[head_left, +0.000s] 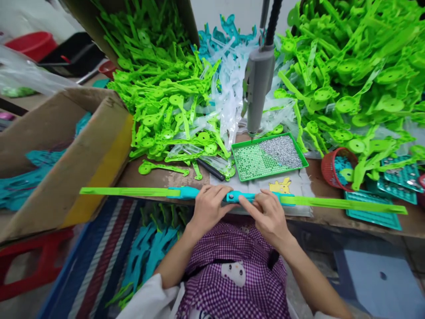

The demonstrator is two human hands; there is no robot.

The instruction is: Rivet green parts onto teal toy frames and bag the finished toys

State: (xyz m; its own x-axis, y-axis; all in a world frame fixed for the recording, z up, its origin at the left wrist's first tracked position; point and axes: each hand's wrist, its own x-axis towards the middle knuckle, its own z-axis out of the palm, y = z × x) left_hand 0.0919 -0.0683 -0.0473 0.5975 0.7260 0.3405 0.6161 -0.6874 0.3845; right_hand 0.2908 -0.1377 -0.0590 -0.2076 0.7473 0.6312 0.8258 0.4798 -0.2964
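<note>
Across the table's front edge lies a long plastic toy bow (245,196) with a blue middle and a bright green limb reaching out on each side. My left hand (210,203) grips the blue part left of its centre, fingers over the top and thumb below. On the other side of the centre, my right hand (270,216) is closed on the blue part, its index finger pressing near the middle. A round hole shows between the hands. Above the table, a grey electric screwdriver (260,84) hangs upright, its bit over a green tray (274,174) of small metal screws.
Bright green limbs (159,106) are heaped at the back left, with another heap (372,71) at right and clear plastic pieces (229,84) between. A cardboard box (106,133) with blue parts stands left. A red basket (328,166) and teal trays (375,212) are at right.
</note>
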